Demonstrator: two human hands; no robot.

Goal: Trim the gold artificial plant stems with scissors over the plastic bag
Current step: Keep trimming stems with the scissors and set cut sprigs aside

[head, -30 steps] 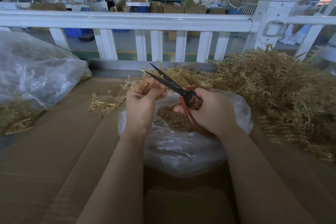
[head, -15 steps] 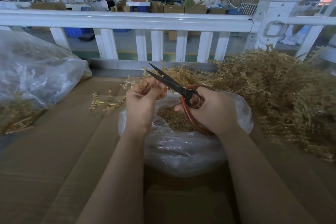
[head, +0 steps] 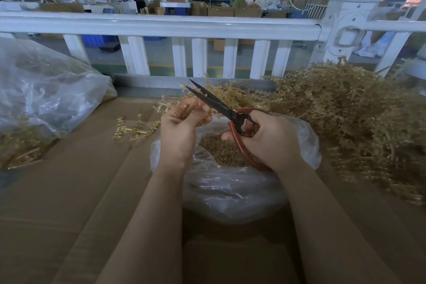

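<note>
Mid-trim: left hand (head: 178,132) pinching a gold stem (head: 187,108) at 12 o'clock above the plastic bag (head: 230,191); right hand (head: 268,137) wrapped round the red loop handles of the scissors (head: 221,106), dark blades slightly parted beside the stem. Next, probably: feed stem between blades, squeeze (offcuts dropping into crinkly clear film). Untrimmed knobbly gold heap (head: 345,117) at 2 o'clock.
</note>
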